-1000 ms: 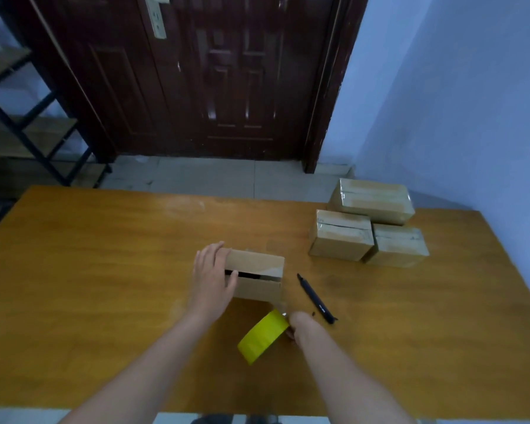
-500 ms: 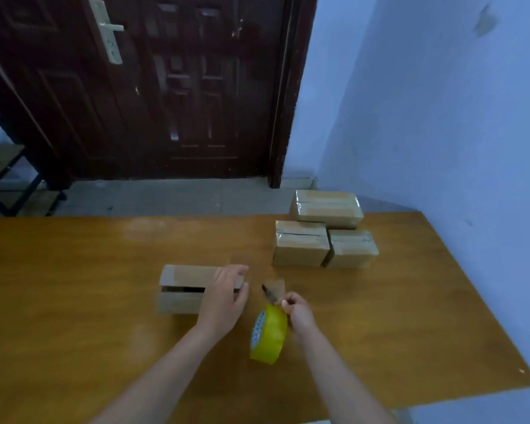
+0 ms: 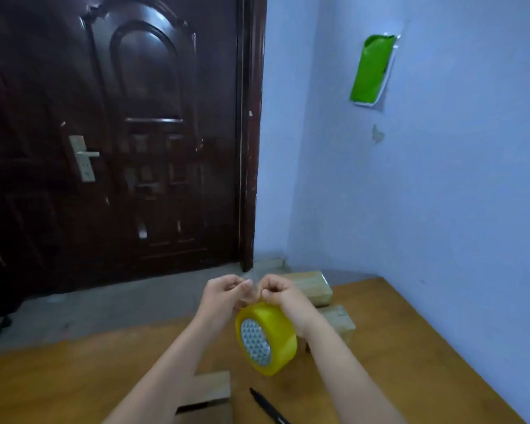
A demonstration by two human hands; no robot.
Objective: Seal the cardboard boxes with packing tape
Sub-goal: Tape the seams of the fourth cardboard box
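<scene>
- Right hand (image 3: 283,293): raised above the worktop, fingers curled, gripping the top of the tape roll (image 3: 266,339); roll hangs below it, on edge, core facing the camera.
- Left hand (image 3: 225,292): raised level with the right and just beside it, fingertips pinched together. It appears to be picking at the tape's free end; the end itself is too small to make out.
- Tape roll: yellow, held in the air between the forearms, clear of the worktop.
- Open box (image 3: 210,396): on the worktop near the bottom edge, under the left forearm, a dark gap showing at its top seam. Judged unsealed, no tape on it yet.
- Boxes (image 3: 314,287): a group at the far side, partly behind the right hand; only 2 show clearly. Whether they are taped cannot be told from here.
- Pen (image 3: 268,407): black, lying on the worktop just right of the open box.
- Worktop (image 3: 410,347): wooden.
- Progress: 1 box at least left to seal; current step judged as freeing the tape end.
</scene>
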